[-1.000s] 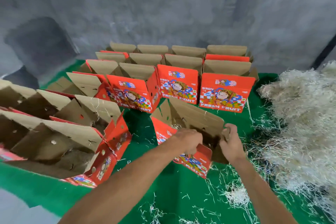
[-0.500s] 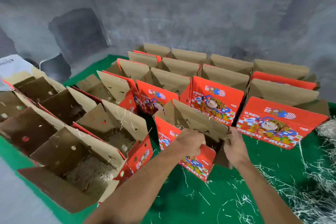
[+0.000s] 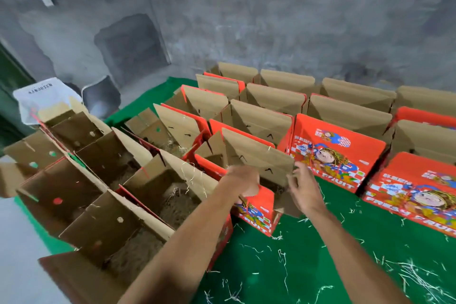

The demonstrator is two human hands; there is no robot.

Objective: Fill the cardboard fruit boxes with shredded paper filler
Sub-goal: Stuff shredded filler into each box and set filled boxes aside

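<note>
Green cloth (image 3: 345, 254) bears the box (image 3: 256, 207) both hands grip, left hand (image 3: 243, 179) fingers hidden, right hand (image 3: 304, 189).

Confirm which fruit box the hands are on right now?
The lone red box standing on the green cloth apart from the rows; left hand grips its near rim, right hand its side flap.
</note>
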